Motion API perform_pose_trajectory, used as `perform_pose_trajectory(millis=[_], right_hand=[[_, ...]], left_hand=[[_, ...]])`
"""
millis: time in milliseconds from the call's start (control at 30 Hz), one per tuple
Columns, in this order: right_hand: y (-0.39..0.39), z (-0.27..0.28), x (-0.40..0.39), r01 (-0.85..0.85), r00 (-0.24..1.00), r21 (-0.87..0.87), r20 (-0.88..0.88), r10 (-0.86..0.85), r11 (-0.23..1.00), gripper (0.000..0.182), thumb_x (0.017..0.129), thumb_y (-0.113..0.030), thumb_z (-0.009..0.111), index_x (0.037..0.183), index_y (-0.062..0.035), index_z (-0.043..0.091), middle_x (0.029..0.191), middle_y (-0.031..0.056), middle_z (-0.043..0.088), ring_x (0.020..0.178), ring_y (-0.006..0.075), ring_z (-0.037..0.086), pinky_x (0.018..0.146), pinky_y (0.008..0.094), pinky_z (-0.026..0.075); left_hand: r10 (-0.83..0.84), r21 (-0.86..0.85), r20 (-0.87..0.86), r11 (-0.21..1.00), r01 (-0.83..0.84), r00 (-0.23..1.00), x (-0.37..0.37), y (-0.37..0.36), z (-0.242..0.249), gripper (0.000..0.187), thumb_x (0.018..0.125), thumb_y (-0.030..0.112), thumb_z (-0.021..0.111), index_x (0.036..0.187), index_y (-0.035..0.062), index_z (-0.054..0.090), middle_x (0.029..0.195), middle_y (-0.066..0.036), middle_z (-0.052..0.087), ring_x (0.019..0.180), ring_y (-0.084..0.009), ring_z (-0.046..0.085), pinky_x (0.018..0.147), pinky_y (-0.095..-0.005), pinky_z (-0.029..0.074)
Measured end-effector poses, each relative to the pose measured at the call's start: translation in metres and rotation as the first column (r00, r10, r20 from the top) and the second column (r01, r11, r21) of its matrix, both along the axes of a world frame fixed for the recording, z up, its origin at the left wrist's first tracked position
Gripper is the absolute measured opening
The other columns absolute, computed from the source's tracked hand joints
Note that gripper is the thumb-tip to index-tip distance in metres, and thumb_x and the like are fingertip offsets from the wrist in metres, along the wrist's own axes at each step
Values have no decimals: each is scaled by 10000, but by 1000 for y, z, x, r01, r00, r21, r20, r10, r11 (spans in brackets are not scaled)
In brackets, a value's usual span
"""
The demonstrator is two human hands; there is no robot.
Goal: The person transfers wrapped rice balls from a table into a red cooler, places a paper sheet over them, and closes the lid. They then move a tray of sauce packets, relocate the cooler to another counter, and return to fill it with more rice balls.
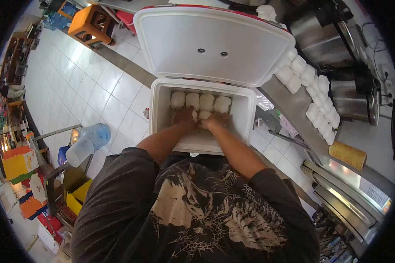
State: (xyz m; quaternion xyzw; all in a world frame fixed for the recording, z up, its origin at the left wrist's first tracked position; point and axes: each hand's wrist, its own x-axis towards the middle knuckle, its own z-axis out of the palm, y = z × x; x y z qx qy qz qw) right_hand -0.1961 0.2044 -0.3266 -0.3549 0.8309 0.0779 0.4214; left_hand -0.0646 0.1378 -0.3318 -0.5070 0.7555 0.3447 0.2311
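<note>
A white cooler box [253, 118] stands in front of me with its lid [215, 39] tipped back. Along its far inner wall sits a row of several rounded white packets, among them a packet [177, 100] at the left end and a packet [222, 104] at the right end. Both hands reach down inside the box, close together. My left hand [185, 115] curls around a white packet [195, 115] nearer to me than the row. Beside it, my right hand [215, 121] closes on another white packet [204, 115]. The fingertips of both hands are partly hidden.
More white packets [322, 109] lie in piles on the metal counter [289, 101] at right, near large steel pots [351, 94] and a yellow block [347, 155]. At left are a clear plastic water bottle [90, 142] and an orange stool [90, 24] on the tiled floor [92, 83].
</note>
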Motion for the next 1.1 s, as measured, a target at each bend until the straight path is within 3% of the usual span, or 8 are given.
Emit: perform_pose_trajectory(millis=[100, 200, 300, 433, 500, 600, 800, 1100], right_hand=[[31, -116, -16, -201, 967, -150, 128, 221, 968, 647, 790, -432, 698, 1276, -9, 640, 1287, 249, 628, 1271, 411, 541, 1140, 555, 315], [41, -92, -27, -470, 875, 9, -127, 467, 883, 522, 847, -330, 642, 1246, 6, 642, 1287, 227, 636, 1256, 399, 561, 1099, 521, 381], [16, -9, -32, -681, 724, 157, -7, 690, 715, 444, 889, -265, 586, 1220, 27, 636, 1295, 215, 631, 1255, 381, 568, 1034, 485, 460], [39, -88, -30, -94, 974, -144, -221, 60, 985, 439, 901, -279, 600, 1233, 8, 621, 1241, 206, 650, 1195, 359, 602, 945, 460, 518], [47, -94, -38, -345, 916, -151, -271, 297, 927, 445, 908, -272, 608, 1259, 2, 606, 1216, 212, 652, 1148, 358, 623, 938, 460, 522], [-1, 71, -17, -375, 917, -76, -178, 358, 924, 430, 902, -222, 637, 1270, -3, 597, 1165, 210, 668, 1102, 345, 645, 917, 437, 540], [9, -19, -24, -696, 718, -139, -106, 688, 704, 264, 934, -169, 560, 1040, -3, 735, 1122, 184, 701, 1076, 342, 669, 865, 427, 550], [5, -21, -29, -563, 821, -330, -122, 557, 758, 245, 907, -175, 572, 1031, -26, 722, 991, 204, 708, 978, 386, 690, 829, 470, 548]], left_hand=[[-78, 49, -97, 995, 83, 992, 9, 0, 18, 836, 704, 393, 889, 1392, 144, 486, 1401, -163, 478, 1346, -358, 452, 1072, -466, 471], [-21, 54, 27, 998, 20, 999, 7, -4, 38, 803, 726, 372, 875, 1384, 126, 486, 1460, -174, 404, 1391, -363, 399, 1094, -464, 451], [156, -135, 185, 982, -132, 970, 11, -1, -4, 787, 743, 314, 863, 1402, 131, 474, 1502, -182, 339, 1417, -378, 361, 1093, -460, 450], [96, -101, 256, 992, -72, 962, 12, -10, -4, 656, 789, 272, 813, 1355, 100, 529, 1457, -183, 414, 1368, -362, 424, 1073, -449, 463], [27, -94, 253, 996, -3, 967, 15, -12, -3, 594, 815, 261, 786, 1330, 80, 553, 1436, -185, 449, 1340, -346, 461, 1061, -442, 470], [-136, -79, 192, 985, 153, 972, 14, -16, 4, 505, 854, 246, 745, 1293, 52, 590, 1404, -189, 503, 1298, -322, 517, 1044, -431, 482], [-156, 180, 73, 974, 140, 985, -14, -10, 39, 535, 842, 275, 765, 1281, 25, 590, 1400, -187, 529, 1260, -304, 564, 1025, -427, 496], [169, 52, 172, 982, -180, 971, -31, 14, -27, 670, 761, 303, 842, 1294, 30, 542, 1365, -172, 551, 1253, -299, 569, 1032, -406, 504]])
